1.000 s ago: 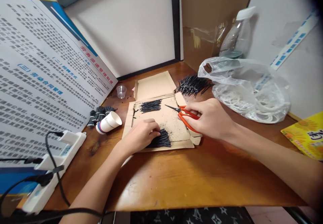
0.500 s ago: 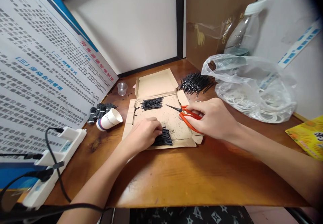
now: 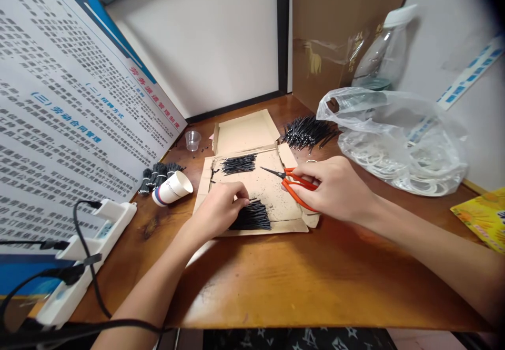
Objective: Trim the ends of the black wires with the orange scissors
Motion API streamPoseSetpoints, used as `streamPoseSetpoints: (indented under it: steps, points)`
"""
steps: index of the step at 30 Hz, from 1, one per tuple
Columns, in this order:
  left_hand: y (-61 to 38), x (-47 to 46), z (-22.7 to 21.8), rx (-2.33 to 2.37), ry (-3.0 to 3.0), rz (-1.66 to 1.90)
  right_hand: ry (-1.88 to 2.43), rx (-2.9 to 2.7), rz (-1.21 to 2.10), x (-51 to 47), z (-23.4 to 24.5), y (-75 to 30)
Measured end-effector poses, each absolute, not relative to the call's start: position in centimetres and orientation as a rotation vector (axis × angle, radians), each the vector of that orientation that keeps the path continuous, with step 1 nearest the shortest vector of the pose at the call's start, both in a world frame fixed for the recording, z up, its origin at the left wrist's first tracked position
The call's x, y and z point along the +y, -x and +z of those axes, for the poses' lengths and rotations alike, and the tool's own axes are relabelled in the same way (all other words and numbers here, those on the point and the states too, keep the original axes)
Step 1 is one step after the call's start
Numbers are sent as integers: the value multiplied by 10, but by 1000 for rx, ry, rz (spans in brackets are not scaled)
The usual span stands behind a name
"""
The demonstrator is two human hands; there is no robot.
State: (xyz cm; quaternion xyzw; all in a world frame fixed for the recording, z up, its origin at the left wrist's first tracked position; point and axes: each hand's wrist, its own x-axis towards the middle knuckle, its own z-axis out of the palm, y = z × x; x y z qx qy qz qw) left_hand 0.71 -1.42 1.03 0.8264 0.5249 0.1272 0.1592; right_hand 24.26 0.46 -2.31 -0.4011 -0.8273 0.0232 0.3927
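Note:
My right hand (image 3: 335, 187) holds scissors (image 3: 294, 184) with red handles and narrow dark blades, which point left above the flattened cardboard (image 3: 276, 158). My left hand (image 3: 223, 208) is closed in a pinch at the upper edge of the near row of short black wires (image 3: 252, 216). A thin black wire seems to be between its fingertips, mostly hidden. Another row of black wires (image 3: 239, 164) lies farther back on the cardboard. Dark specks are scattered between the rows.
Behind the cardboard at right is a heap of black wires (image 3: 307, 132), beside a clear bag (image 3: 398, 145) of white coils. A paper cup (image 3: 172, 188) lies tipped near tied bundles (image 3: 158, 175) and a clear cup (image 3: 193, 140). A power strip (image 3: 89, 260) stands at left.
My left hand has moved slightly left and up, so more of the near row of wires shows. My right hand keeps the scissors in nearly the same place.

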Motion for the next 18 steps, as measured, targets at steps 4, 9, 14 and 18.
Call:
streamPoseSetpoints:
  steps: [4, 9, 14, 18]
  points:
    - [-8, -16, 14, 1470, -2329, 449, 1000, -2090, 64, 4, -23, -241]
    - [-10, -18, 17, 1377, -2274, 575, 952, -2088, 90, 3, -22, -239]
    - [-13, -21, 20, 1301, -2172, 791, 807, -2085, 178, -5, -17, -239]
    - [-14, -24, 19, 1238, -2066, 933, 770, -2086, 207, -9, -14, -238]
